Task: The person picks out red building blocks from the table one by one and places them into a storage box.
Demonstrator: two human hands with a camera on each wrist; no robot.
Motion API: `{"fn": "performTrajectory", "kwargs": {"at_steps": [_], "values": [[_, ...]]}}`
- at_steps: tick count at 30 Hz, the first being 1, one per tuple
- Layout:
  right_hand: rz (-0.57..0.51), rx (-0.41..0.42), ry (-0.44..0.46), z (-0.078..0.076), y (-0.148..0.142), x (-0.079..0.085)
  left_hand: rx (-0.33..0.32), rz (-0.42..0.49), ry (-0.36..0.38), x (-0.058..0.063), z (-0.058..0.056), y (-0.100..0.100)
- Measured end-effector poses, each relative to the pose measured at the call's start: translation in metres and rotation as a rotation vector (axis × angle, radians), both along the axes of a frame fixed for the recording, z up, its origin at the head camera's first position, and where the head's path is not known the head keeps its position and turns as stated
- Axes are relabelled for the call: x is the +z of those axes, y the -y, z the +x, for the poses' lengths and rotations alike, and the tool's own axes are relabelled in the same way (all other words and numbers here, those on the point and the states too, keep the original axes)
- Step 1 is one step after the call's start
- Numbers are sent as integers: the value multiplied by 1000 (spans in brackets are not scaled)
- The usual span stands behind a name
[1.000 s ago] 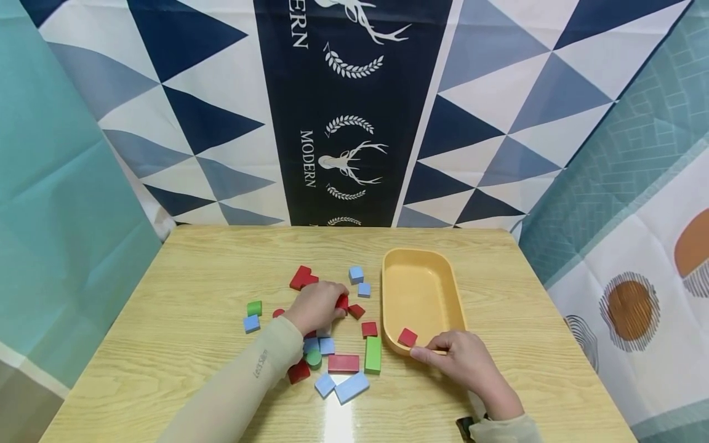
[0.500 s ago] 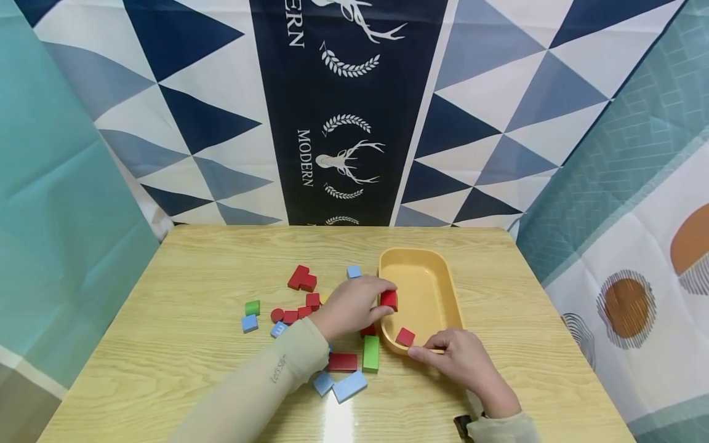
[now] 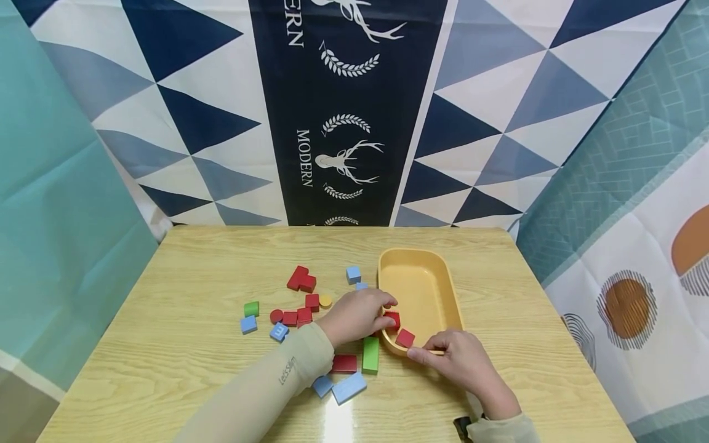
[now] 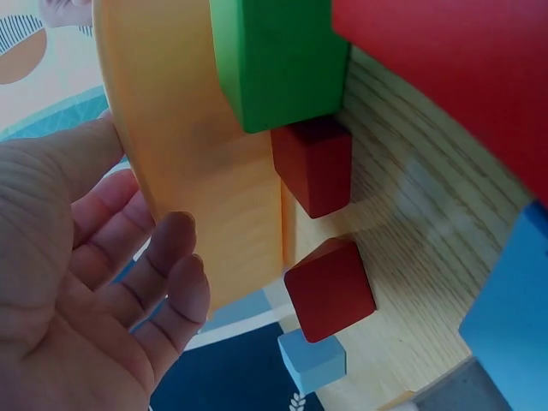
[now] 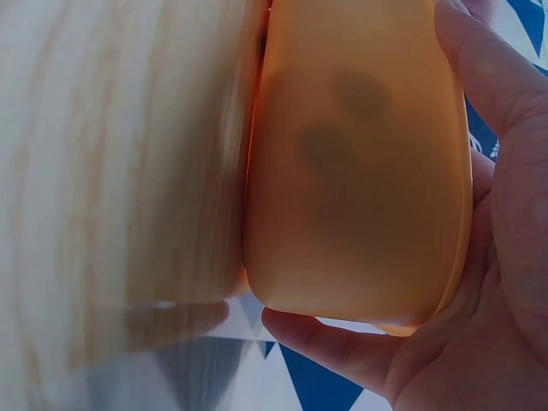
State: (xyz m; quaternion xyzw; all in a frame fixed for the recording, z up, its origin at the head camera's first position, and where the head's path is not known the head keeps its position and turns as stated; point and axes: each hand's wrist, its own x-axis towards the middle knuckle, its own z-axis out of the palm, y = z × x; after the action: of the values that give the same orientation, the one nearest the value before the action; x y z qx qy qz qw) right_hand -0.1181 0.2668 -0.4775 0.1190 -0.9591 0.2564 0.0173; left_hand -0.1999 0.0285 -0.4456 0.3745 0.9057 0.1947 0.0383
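Observation:
My left hand (image 3: 357, 314) reaches over the left rim of a yellow plastic tray (image 3: 423, 301), thumb and fingers spread apart. Just below the fingertips a red block (image 3: 392, 320) is inside the tray. A second red block (image 3: 405, 338) lies near the tray's front corner. With thumb and fingers, my right hand (image 3: 462, 366) grips the front right rim; the right wrist view shows it against the tray's outer wall (image 5: 360, 197). Outside the tray, the left wrist view shows a green block (image 4: 278, 64) and two small red blocks, the lower one (image 4: 330, 291) beside a blue cube (image 4: 313, 361).
Left of the tray, the wooden table (image 3: 194, 277) bears scattered red, blue and green blocks and a yellow round piece (image 3: 325, 301). A long green block (image 3: 370, 355) stands close by the tray's left wall. Patterned cloth (image 3: 343, 123) hangs behind the table.
My left hand has carried a red block rightward from the pile into the tray, and its fingers have since spread away from it. The right hand stays on the rim.

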Motion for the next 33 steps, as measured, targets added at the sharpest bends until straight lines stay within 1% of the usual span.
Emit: {"fn": "performTrajectory", "kwargs": {"at_steps": [3, 11, 14, 16, 19, 21, 23, 26, 28, 30, 33], "values": [[6, 12, -21, -1, -1, -2, 5, -1, 13, 1, 1, 0], [11, 27, -56, 0, -1, -3, 11, 14, 9, 0, 2, 0], [5, 39, -65, 0, -1, -3, 18, 2, -11, -3, 1, 2], [3, 46, -68, 0, -1, -3, 27, -12, -42, -3, -2, 5], [2, 53, -70, 0, -1, -3, 52, -36, -94, -3, -10, 13], [3, 55, -69, -1, -1, -3, 77, -45, -102, -1, -16, 21], [4, 55, -64, -1, -1, -3, 113, -61, -91, 0, -23, 30], [5, 55, -54, -1, -1, -2, 169, -76, -44, 0, -29, 42], [4, 56, -51, -1, -1, -1, 185, -89, -20, -2, -32, 47], [3, 57, -50, -1, -1, -1, 179, -89, 11, -5, -33, 49], [3, 59, -50, -1, -2, 0, 126, -104, 41, -10, -31, 46]]}}
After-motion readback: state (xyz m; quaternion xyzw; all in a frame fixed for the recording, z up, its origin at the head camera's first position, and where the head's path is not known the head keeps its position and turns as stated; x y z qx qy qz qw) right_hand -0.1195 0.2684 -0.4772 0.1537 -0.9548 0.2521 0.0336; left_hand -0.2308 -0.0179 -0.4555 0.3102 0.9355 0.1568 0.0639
